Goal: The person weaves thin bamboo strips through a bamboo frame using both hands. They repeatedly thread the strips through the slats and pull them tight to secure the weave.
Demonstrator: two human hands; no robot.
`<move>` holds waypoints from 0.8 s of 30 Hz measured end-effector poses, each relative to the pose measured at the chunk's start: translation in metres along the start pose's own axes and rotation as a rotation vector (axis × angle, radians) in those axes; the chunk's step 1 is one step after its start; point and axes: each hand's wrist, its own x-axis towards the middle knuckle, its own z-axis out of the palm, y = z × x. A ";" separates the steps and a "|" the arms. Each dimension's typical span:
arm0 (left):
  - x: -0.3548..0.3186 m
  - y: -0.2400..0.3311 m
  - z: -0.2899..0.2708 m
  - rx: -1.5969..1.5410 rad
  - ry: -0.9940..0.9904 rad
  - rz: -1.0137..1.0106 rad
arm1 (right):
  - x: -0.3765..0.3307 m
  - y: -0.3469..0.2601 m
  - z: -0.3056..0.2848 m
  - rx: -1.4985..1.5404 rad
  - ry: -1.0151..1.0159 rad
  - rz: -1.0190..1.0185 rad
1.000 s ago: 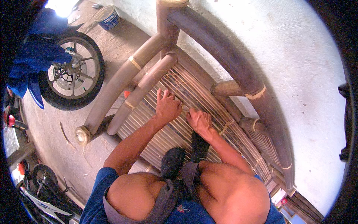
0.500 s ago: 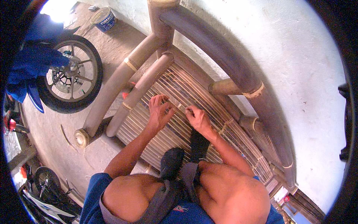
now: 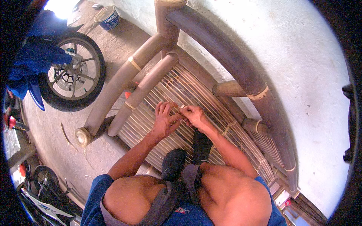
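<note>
Head view, single camera, looking down past the knees: the person sits over a bamboo bench frame (image 3: 226,64) lying on the concrete floor (image 3: 75,150), feet in dark sandals (image 3: 174,162) resting on its slatted panel (image 3: 158,120). Left hand (image 3: 164,120) is at the middle of the panel, fingers spread and half curled, fingertips pressing on the slats; nothing visibly clamped in it. Right hand (image 3: 193,114) sits just right of it, touching it, fingers pinched together on what looks like a thin pale strip (image 3: 180,107) at the slat surface; the strip is too small to say for sure what it is or how firmly it is held. Loose thin strands (image 3: 177,81) curl on the slats just beyond the hands. Judged risks: the pinch is narrow, so a pull along the slat could let the strip slide out; the slats are thin and closely packed, so pressure from the left fingertips or from the feet could spring or crack one; split bamboo edges could cut a bare fingertip. Far left, a motorcycle wheel (image 3: 71,77) and a tin can (image 3: 107,17) stand well apart from the work and look unlikely to interfere.
</note>
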 end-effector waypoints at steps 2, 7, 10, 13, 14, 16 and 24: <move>-0.002 -0.001 0.000 -0.017 0.001 0.007 | 0.001 0.001 0.003 0.090 0.015 0.014; -0.004 -0.008 0.003 -0.054 0.100 -0.098 | -0.006 -0.005 0.000 0.526 0.087 0.138; 0.001 -0.011 0.002 -0.075 0.260 -0.315 | -0.013 -0.013 -0.007 0.674 0.095 0.220; 0.006 -0.011 -0.011 -0.040 0.342 -0.373 | -0.018 -0.018 -0.011 0.654 0.108 0.239; 0.009 -0.010 -0.016 -0.025 0.357 -0.364 | -0.018 -0.018 -0.011 0.643 0.098 0.225; 0.014 -0.005 -0.022 -0.194 0.227 -0.271 | -0.017 -0.018 -0.009 0.572 0.102 0.189; 0.049 -0.020 -0.014 -0.089 -0.228 0.047 | -0.008 -0.004 -0.008 0.265 0.128 0.064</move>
